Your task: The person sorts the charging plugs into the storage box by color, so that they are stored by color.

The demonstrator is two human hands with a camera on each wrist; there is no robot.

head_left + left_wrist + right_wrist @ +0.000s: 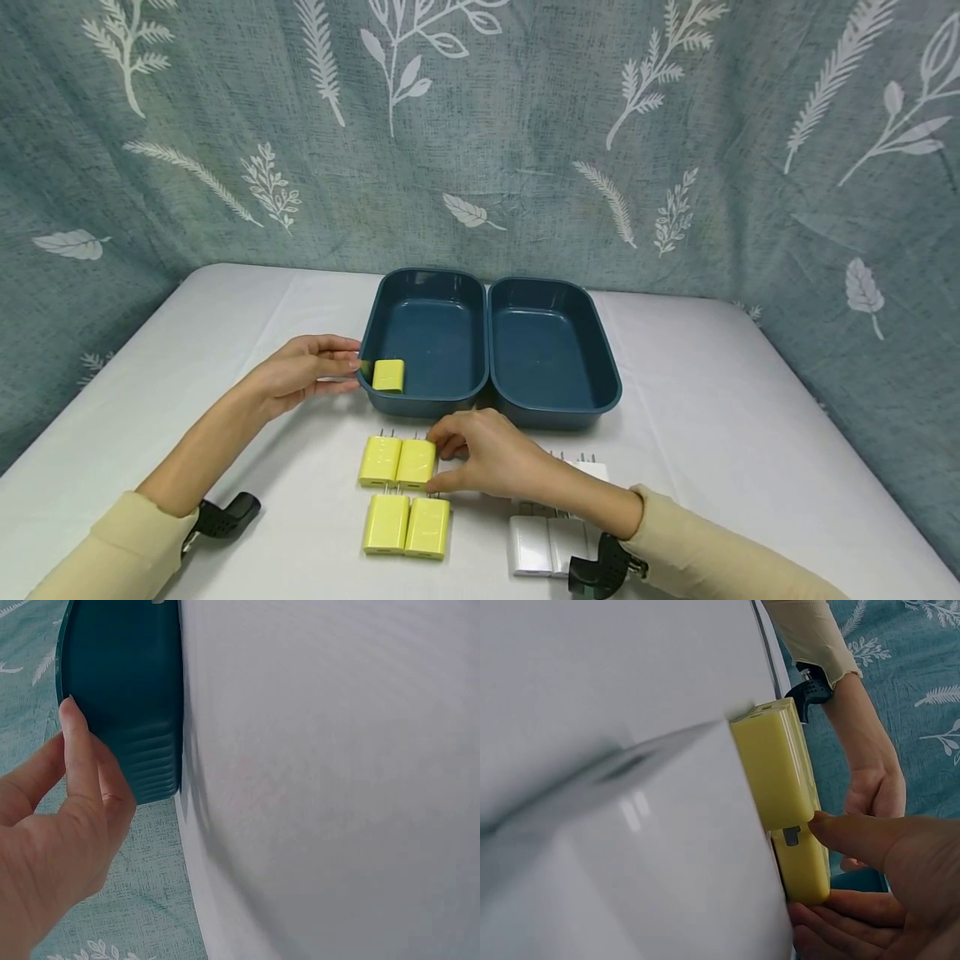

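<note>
My left hand (pixel 303 371) is at the left side of the left dark blue box (pixel 431 406), its fingers reaching against the outer wall. In the left wrist view one fingertip touches the rim of that box (pixel 124 697). My right hand (pixel 491 458) has its thumb and fingers at opposite ends of a yellow charger plug (pixel 415 463), the right one of the rear pair. In the right wrist view this yellow charger plug (pixel 806 874) sits between thumb and fingers, partly behind a nearer yellow charger plug (pixel 769 765).
One yellow charger plug (pixel 388 376) lies inside the left box, near its front left corner. A second dark blue box (pixel 555 417) stands beside it. Other yellow plugs (pixel 386 525) lie in front. Several white charger plugs (pixel 530 546) lie under and near my right forearm.
</note>
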